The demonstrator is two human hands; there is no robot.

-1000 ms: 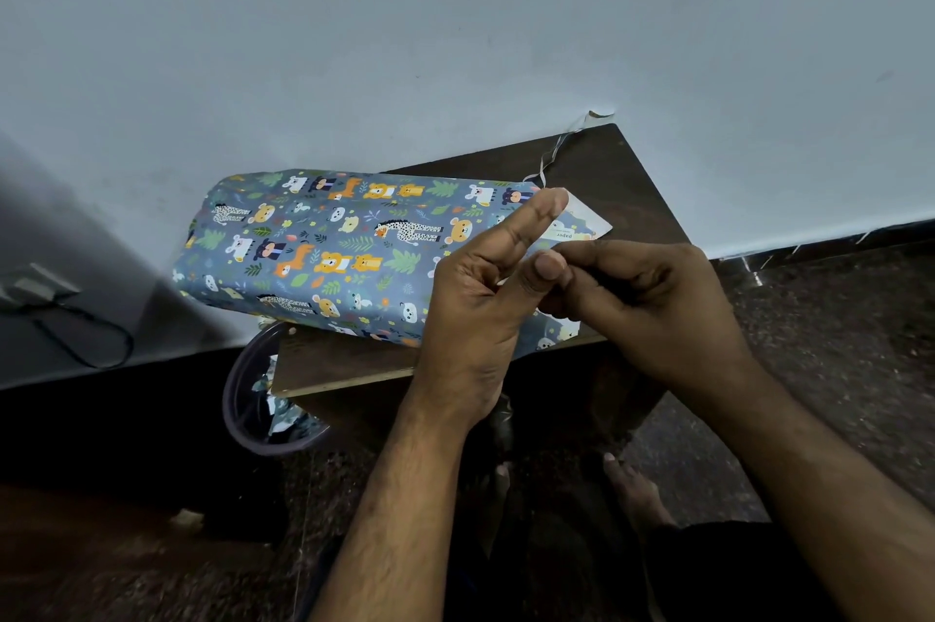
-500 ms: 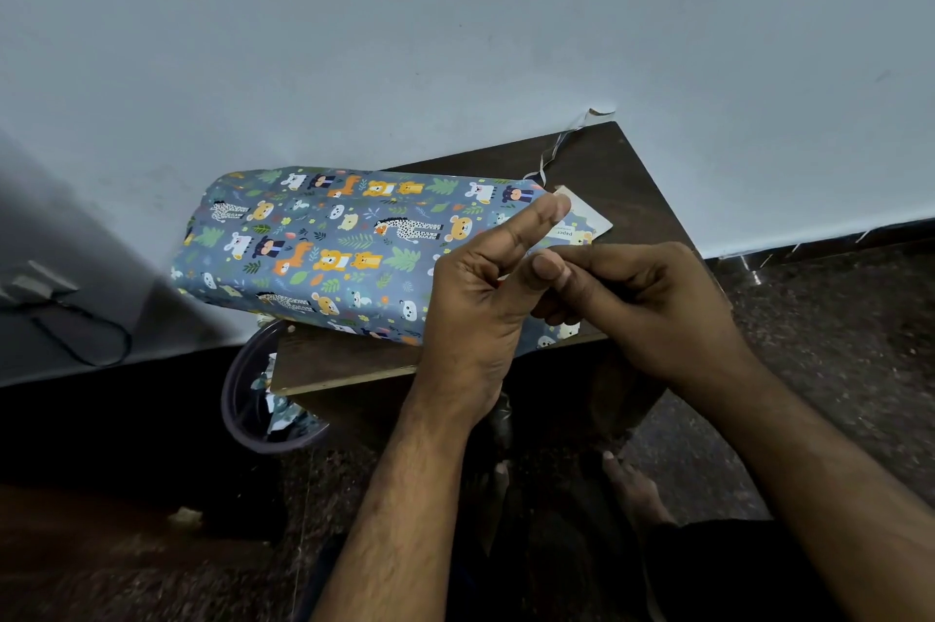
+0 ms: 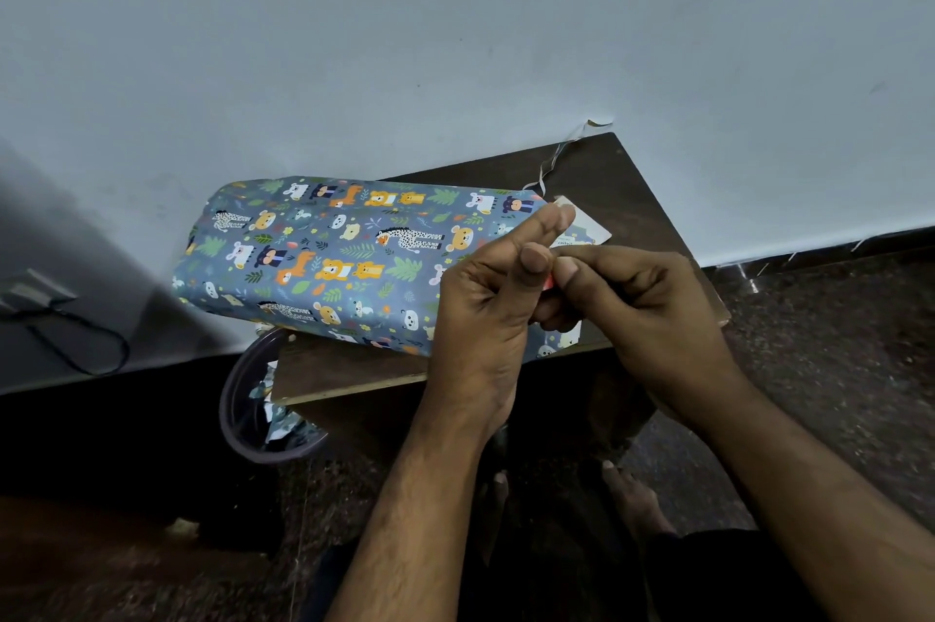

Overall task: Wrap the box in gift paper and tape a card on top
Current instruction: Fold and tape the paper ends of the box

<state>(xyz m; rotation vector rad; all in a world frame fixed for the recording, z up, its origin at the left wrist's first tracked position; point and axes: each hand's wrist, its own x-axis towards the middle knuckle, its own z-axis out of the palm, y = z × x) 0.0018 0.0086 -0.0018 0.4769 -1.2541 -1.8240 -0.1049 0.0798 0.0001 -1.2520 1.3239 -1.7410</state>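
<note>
Box (image 3: 324, 257), already wrapped, lies on the small table (image 3: 622, 176) with the card (image 3: 587, 229) by its right end, while just in front both hands have closed up, left hand (image 3: 485, 297) and right hand (image 3: 642, 302) now pinching a newly visible small red thing (image 3: 549, 283), perhaps tape.

Both forearms bare to the frame edge, no sleeves, watch, rings or bands visible. Left hand (image 3: 485, 312) and right hand (image 3: 652, 312) bare too, nails short and unpainted, fine dark hair along the forearms. Feet bare, toes (image 3: 630, 495) showing below the hands. Dark garment, prob. shorts or trousers (image 3: 703, 571), at bottom of frame; too dim to tell fabric.
</note>
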